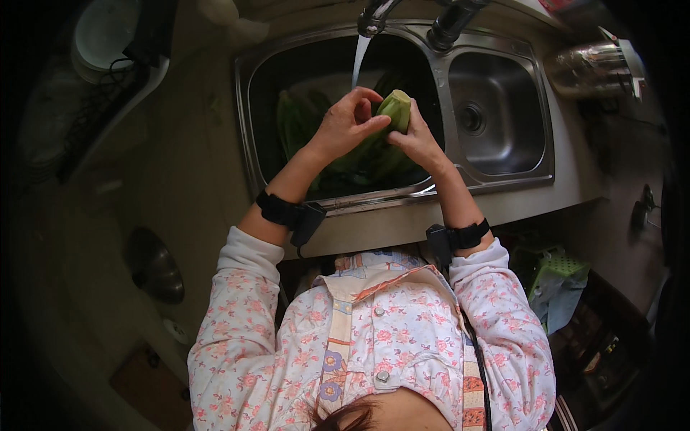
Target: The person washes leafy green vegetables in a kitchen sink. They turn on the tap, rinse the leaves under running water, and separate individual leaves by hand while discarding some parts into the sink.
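Observation:
My right hand (420, 140) grips a green leafy vegetable head (398, 110), its pale cut base tilted upward. My left hand (345, 124) is curled beside it, thumb tip at the stalks and index finger near their edge; the fingers are apart. Both hands are over the large left basin of a stainless steel double sink (242, 124). More green leafy vegetables (291, 124) lie in that basin, partly hidden by my hands and in shadow. From the faucet (372, 24) a water stream (359, 59) runs down just behind my left hand.
To the right is the smaller sink basin (498, 145) with its drain. A shiny metal kettle-like vessel (590, 70) stands beyond it. White bowls (105, 35) sit by a dark rack at the upper left. A metal lid (156, 264) lies on the left counter.

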{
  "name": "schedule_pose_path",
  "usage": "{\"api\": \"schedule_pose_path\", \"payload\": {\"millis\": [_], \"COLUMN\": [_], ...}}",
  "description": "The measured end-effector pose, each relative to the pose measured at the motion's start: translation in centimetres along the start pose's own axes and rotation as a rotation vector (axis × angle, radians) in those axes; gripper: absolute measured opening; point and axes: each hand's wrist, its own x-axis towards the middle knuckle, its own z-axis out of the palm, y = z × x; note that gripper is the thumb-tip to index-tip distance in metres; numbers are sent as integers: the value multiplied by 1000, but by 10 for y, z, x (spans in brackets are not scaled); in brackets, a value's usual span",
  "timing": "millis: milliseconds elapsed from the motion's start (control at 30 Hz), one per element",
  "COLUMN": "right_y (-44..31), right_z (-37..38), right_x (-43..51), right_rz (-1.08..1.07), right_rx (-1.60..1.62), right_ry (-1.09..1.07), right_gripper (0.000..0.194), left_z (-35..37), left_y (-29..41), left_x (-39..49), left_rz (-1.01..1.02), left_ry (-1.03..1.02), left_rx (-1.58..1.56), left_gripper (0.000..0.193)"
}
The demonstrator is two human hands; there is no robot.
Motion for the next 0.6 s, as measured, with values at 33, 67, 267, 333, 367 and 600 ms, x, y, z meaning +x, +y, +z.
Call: {"api": "schedule_pose_path", "payload": {"millis": [33, 67, 267, 333, 367, 600], "right_y": [-3, -5, -9, -7, -6, 7], "right_z": [-2, -4, -8, -8, -8, 7], "right_x": [0, 0, -3, -4, -2, 2], "right_rz": [-20, 2, 20, 29, 41, -123], "right_rx": [87, 168, 232, 256, 288, 0], "right_ry": [-27, -41, -46, -36, -47, 86], "right_gripper": [63, 64, 64, 63, 63, 66], "left_z": [0, 1, 10, 12, 12, 14], "left_y": [0, 0, -8, -10, -12, -17], "left_x": [2, 4, 8, 9, 10, 20], "left_rz": [19, 129, 5, 15, 10, 67], "left_ry": [1, 69, -33, 31, 47, 117], "left_rx": [-94, 24, -83, -34, -1, 117], "left_gripper": [33, 33, 25, 19, 19, 17]}}
